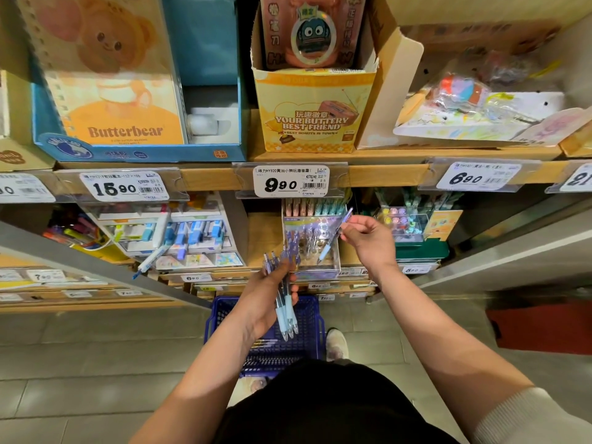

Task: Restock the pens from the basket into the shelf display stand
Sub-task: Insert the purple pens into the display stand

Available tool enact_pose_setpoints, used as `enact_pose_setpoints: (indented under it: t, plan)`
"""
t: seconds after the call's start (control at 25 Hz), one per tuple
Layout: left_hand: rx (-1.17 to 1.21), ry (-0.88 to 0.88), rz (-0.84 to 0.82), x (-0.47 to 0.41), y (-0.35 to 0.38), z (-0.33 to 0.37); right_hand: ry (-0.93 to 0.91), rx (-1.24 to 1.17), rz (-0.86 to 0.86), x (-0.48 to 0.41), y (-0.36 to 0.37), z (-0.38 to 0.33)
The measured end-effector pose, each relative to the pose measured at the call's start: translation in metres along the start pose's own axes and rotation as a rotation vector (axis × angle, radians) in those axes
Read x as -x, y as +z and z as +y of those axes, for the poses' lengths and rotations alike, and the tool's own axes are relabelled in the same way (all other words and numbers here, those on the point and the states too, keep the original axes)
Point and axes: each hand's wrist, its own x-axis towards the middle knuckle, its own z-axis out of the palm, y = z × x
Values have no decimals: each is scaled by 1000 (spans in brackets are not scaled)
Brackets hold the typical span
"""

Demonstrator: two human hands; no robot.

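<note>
The right hand (368,240) pinches one pen (334,235) above the clear display stand (315,248), ready to slot it tip-down; the left hand (272,299) grips the spare pens (285,312) over the basket (307,318).

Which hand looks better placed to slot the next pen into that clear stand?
The right hand. It already pinches a single pen, tip angled down over the clear display stand. The left hand is lower, over the blue basket, gripping a bundle of pens.
</note>
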Motion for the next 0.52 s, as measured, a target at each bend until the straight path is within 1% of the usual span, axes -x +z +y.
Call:
enact_pose_setpoints:
  t: [0.12,0.24,0.4,0.52]
  plan:
    - [46,-16,-37,-1,1,2,-184,276,63,-2,5,10]
    - [33,-11,-60,-2,0,3,-296,382,58,-2,15,21]
    - [-3,28,-36,-1,-4,2,-340,537,33,-6,25,32]
    - [-51,58,-8,-1,-5,1,-336,664,2,-11,25,41]
